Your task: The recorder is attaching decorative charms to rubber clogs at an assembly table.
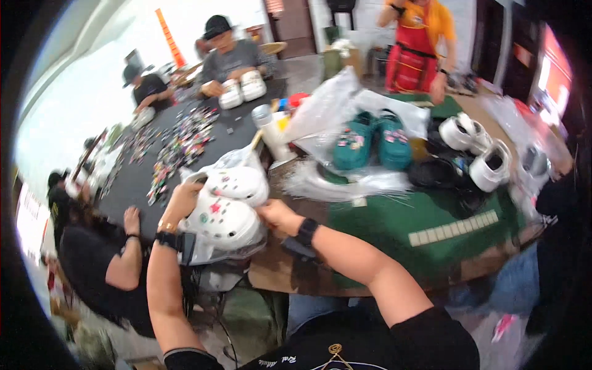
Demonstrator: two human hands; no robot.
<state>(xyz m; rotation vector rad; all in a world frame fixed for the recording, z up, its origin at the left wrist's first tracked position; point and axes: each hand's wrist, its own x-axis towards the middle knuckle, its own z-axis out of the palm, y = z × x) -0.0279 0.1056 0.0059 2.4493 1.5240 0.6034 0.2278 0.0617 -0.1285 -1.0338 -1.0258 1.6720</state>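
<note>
A pair of white clogs, the far clog [237, 185] and the near clog [229, 223], lies side by side at the table's near edge. Small charms, among them a pink star and a green round one, dot their tops. Clear plastic [231, 254] shows under and around the pair. My left hand [184, 198] is closed at the left end of the clogs. At their right end, my right hand [279, 216] has its fingers pressed together against the near clog's toe; whether it also pinches the plastic is blurred.
Loose colourful charms [185, 139] cover the black table. A white bottle [271, 131], teal clogs [372, 140], a stack of clear bags [345, 182] and more white clogs [490, 163] stand rightward. A pale strip [453, 228] lies on green cloth. Co-workers surround the tables, one close on my left [105, 259].
</note>
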